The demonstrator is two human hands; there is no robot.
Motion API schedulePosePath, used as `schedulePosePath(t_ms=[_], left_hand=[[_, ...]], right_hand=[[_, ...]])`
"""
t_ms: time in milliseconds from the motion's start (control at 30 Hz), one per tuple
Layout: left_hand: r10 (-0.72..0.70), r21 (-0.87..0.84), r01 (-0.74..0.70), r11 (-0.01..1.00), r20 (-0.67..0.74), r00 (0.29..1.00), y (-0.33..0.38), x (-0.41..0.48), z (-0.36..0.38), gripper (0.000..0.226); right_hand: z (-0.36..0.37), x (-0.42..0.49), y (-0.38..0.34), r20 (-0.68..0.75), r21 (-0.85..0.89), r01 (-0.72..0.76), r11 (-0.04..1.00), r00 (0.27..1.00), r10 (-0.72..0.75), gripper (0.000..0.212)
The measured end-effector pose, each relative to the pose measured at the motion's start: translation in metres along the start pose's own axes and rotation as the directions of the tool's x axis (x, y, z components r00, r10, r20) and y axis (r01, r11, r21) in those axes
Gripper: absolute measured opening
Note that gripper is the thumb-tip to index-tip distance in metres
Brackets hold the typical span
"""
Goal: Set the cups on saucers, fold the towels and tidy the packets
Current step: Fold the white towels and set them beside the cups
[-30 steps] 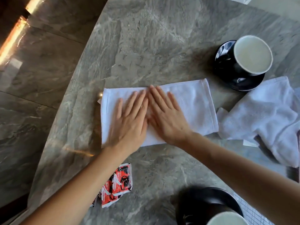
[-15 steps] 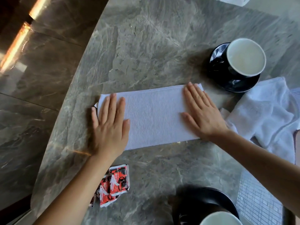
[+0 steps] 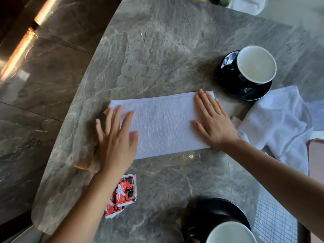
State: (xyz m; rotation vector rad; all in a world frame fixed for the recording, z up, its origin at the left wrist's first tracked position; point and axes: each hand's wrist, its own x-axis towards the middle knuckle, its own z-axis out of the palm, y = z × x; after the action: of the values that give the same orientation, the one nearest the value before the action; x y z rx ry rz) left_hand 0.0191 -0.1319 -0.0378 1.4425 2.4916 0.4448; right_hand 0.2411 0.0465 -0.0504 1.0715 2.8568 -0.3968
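A white towel [image 3: 163,125] lies folded into a long flat strip on the grey marble table [image 3: 157,50]. My left hand [image 3: 116,141] is spread flat over its left end, slightly blurred. My right hand [image 3: 213,121] presses flat on its right end. A second white towel [image 3: 280,123] lies crumpled at the right. A black cup with a white inside [image 3: 256,64] stands on a black saucer [image 3: 233,81] behind the strip. Another black cup [image 3: 229,232] on a saucer [image 3: 219,207] sits at the bottom edge. Red packets [image 3: 123,195] lie by my left forearm.
The table's curved edge runs down the left side, with polished stone floor [image 3: 35,85] beyond it. A checked cloth or mesh surface [image 3: 273,218] shows at the lower right. Some items sit blurred at the table's far edge [image 3: 245,4].
My two hands slid apart from the middle of the towel to its two ends, flattening it. In the last half second the left hand shifted slightly; the right hand stayed.
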Motion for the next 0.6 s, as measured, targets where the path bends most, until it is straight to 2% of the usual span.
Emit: schedulePosePath(t_ms=[100, 233, 333, 433, 500, 600], left_hand=[[-0.059, -0.147, 0.054, 0.988, -0.028, 0.998, 0.027, -0.032, -0.013, 0.047], [-0.085, -0.187, 0.116, 0.975, 0.166, 0.982, 0.052, -0.057, -0.008, 0.062], [-0.107, -0.226, 0.148, 0.963, 0.183, 0.977, 0.050, -0.046, -0.007, 0.075], [-0.089, -0.265, 0.134, 0.955, 0.173, 0.981, 0.041, -0.022, -0.010, 0.079], [-0.039, -0.186, 0.075, 0.980, 0.190, 0.981, 0.035, -0.006, -0.008, 0.085], [0.063, -0.060, -0.048, 0.997, 0.293, 0.954, 0.026, 0.015, -0.001, 0.102]], right_hand=[[0.002, -0.003, -0.005, -0.028, -0.003, -0.041, 0.999, 0.999, 0.041, 0.074], [-0.003, -0.011, -0.010, -0.080, -0.026, -0.104, 0.994, 0.992, 0.102, 0.074], [-0.010, -0.017, -0.012, -0.137, -0.022, -0.151, 0.988, 0.980, 0.146, 0.059], [-0.015, -0.025, -0.013, -0.133, 0.024, -0.187, 0.982, 0.973, 0.188, 0.042], [-0.016, -0.034, -0.017, -0.150, -0.008, -0.125, 0.992, 0.981, 0.122, 0.032], [-0.011, -0.049, -0.029, -0.169, -0.045, 0.086, 0.995, 0.981, -0.093, 0.018]])
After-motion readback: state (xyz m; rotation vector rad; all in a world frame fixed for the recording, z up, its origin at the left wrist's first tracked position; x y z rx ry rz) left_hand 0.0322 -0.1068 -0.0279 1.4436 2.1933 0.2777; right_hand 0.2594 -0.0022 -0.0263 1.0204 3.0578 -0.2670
